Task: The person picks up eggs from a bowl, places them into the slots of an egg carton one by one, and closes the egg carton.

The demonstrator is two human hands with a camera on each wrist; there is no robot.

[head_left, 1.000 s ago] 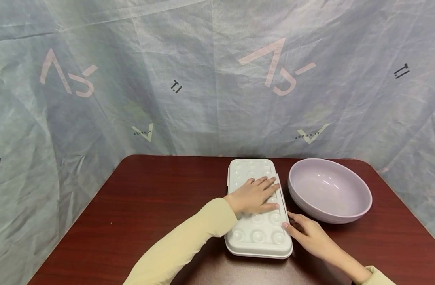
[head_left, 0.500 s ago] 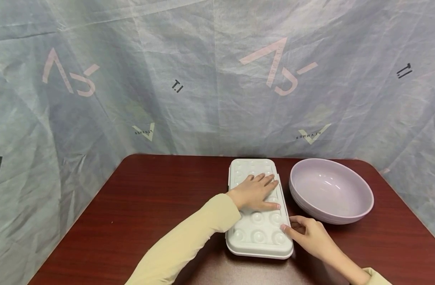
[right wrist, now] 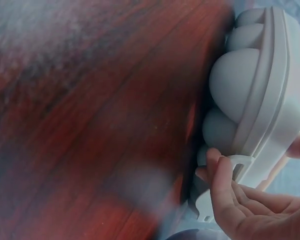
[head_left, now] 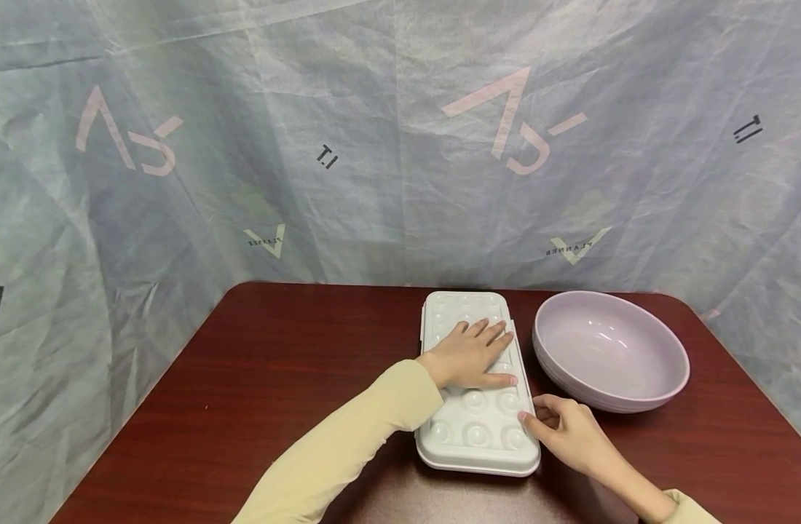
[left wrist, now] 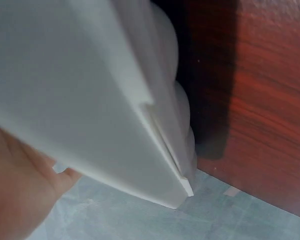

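Note:
A white plastic egg box (head_left: 475,418) with a bumpy lid lies lengthwise on the table. My left hand (head_left: 469,358) rests on the lid, fingers spread and straight. In the left wrist view, part of that hand (left wrist: 25,190) shows behind the box's pale edge. At the box's right long side, my right hand (head_left: 571,434) has its thumb against the lid's edge and its other fingers curled below. The right wrist view has these fingers (right wrist: 222,187) bent at a white latch (right wrist: 241,161) on the box's side, above the rounded egg cups (right wrist: 235,85). The box's contents are hidden.
A wide lilac bowl (head_left: 610,349) stands just right of the egg box, close to my right hand. The dark red wooden table (head_left: 296,349) extends left of the box. A grey printed sheet (head_left: 374,182) hangs behind the table's far edge.
My right hand's fingers have curled in more at the box's side, and its knuckles have risen. My left hand stays on the lid, shifted very slightly. Box and bowl hold their places.

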